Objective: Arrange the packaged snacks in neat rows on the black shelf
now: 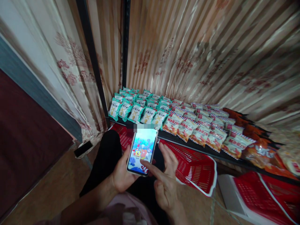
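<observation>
A smartphone [142, 151] with a lit, colourful cartoon picture on its screen is upright above my lap. My left hand [124, 172] is wrapped round its left side and lower edge, holding it. My right hand [165, 178] is in front of the phone's right side, the index finger stretched out with its tip at the screen. The right thumb and another finger are apart from the index finger, and nothing is held in that hand. Part of the phone's top edge is covered by a blurred patch.
A dark shelf holds rows of green snack bags [136, 113], white-and-orange snack bags [186, 127] and orange bags [260, 153]. Below it lie a red basket [199, 172] and another red basket [276, 193] by a white box [231, 187]. Patterned curtains [150, 47] hang behind.
</observation>
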The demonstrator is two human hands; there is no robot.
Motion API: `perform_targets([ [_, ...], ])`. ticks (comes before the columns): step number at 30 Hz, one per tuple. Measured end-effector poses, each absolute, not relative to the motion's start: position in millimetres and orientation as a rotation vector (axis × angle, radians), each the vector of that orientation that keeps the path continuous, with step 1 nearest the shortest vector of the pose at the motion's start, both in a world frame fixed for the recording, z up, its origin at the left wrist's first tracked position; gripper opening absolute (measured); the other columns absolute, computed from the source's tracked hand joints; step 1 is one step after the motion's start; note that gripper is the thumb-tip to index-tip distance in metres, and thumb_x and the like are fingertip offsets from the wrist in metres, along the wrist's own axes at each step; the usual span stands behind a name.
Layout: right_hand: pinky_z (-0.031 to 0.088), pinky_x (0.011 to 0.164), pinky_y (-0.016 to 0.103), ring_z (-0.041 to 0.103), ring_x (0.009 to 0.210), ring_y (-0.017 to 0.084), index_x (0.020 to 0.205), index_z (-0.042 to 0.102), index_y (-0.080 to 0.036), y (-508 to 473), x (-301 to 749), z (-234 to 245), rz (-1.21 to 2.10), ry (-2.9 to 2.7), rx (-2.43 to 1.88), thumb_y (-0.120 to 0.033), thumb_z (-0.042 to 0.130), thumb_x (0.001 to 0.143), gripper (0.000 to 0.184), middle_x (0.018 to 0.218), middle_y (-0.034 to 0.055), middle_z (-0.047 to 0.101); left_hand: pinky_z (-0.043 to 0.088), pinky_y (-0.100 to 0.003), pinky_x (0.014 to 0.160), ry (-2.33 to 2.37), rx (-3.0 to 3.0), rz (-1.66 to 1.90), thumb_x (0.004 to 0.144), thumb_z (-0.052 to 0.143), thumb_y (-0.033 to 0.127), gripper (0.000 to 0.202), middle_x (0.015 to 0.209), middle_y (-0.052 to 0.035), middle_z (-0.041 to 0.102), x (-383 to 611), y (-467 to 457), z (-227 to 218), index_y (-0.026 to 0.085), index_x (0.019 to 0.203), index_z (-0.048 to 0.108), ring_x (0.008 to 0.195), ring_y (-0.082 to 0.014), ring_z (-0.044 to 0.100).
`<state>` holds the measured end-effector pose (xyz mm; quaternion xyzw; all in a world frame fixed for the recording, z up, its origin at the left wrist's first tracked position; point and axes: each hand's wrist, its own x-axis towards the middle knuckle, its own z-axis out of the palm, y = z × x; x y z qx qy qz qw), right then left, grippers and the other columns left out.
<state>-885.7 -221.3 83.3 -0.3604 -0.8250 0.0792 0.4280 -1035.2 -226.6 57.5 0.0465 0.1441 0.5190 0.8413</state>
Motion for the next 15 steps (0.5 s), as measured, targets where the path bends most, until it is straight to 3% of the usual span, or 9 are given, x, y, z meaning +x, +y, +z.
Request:
perform_targets([
  [6,0.025,0.101,0.061,0.019,0.135,0.033,0.107,0.067,-0.03,-214,-888,81,0.208,-2.109,-0.97,-0.047,0.017,0.095,0.054,0.152,0.0003,0.016,0.04,-0.042,0.092,0.297,0.099,1.102,0.091,0.033,0.054,0.056,0.102,-0.0136,0.069,-1034,-226,55,0.012,0.114,0.063,0.097,-0.0263,0.062],
  [9,0.022,0.103,0.062,0.012,0.138,0.031,0.136,0.04,-0.032,-202,-890,83,0.093,-2.034,-1.106,-0.038,0.019,0.096,0.046,0.154,0.0021,0.01,0.043,-0.04,0.087,0.278,0.126,1.103,0.092,0.031,0.053,0.055,0.105,-0.0129,0.068,-1032,-228,53,0.014,0.116,0.062,0.092,-0.025,0.064],
  [12,0.018,0.105,0.063,0.011,0.139,0.029,0.146,0.006,-0.027,-193,-890,86,0.011,-1.839,-1.191,-0.033,0.022,0.095,0.054,0.153,0.0075,0.011,0.045,-0.039,0.079,0.281,0.187,1.073,0.09,0.029,0.058,0.063,0.101,-0.0167,0.068,-1032,-229,52,0.01,0.113,0.063,0.085,-0.0259,0.065],
  [15,0.018,0.106,0.062,0.016,0.139,0.029,0.147,0.003,-0.024,-193,-890,86,0.103,-1.676,-1.209,-0.036,0.023,0.095,0.057,0.152,0.0109,0.015,0.046,-0.039,0.077,0.298,0.207,1.068,0.09,0.027,0.059,0.067,0.098,-0.0183,0.068,-1032,-230,53,0.007,0.111,0.063,0.083,-0.0261,0.065],
])
